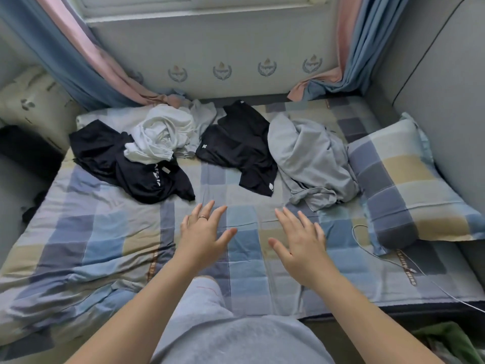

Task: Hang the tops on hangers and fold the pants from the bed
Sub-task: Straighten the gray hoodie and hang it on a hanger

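Note:
Several crumpled garments lie across the far half of the checked bed (99, 240). From the left: a black garment with white lettering (147, 177), a white bundle (161, 135) lying on top of it, a pale blue piece (203, 118) behind, a black top with a small white logo (237, 145), and a grey garment (312, 158). My left hand (203, 232) and my right hand (299, 237) hover over the sheet in front of the clothes, fingers spread, holding nothing. No hangers are in view.
A checked pillow (401, 179) lies at the right, with a thin white cable (372, 248) running across the sheet beside it. Pink and blue curtains (86, 64) hang at both back corners. A patterned pillow (34, 101) sits far left. Green cloth (446, 340) lies on the floor.

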The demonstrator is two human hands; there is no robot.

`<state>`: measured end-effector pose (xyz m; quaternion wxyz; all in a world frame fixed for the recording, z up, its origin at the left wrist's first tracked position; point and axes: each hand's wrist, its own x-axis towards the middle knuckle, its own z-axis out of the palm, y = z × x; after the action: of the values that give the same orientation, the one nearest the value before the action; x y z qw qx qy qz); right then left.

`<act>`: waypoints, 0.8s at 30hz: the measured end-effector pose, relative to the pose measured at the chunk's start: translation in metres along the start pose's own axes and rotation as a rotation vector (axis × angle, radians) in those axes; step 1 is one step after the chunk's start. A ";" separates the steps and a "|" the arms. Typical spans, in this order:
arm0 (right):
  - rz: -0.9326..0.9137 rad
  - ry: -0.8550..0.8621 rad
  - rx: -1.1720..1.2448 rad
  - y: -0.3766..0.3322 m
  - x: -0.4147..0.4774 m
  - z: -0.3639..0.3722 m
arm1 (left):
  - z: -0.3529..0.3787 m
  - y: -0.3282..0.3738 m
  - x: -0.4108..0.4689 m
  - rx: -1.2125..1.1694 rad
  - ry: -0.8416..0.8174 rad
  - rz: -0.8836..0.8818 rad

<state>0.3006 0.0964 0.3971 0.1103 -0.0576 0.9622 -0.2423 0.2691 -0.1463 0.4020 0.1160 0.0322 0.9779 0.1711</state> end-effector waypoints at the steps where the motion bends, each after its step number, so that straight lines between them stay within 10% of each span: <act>1: 0.015 0.007 -0.011 0.000 0.013 0.004 | 0.001 -0.006 0.018 0.008 -0.012 0.022; 24: 0.577 -0.102 -0.094 -0.012 0.348 0.159 | 0.109 -0.222 0.391 -0.022 -0.421 0.228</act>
<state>0.0024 -0.0434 0.2019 0.2202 0.2010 0.9422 -0.1530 -0.0901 -0.2785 0.1418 0.2976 0.1763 0.9202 0.1831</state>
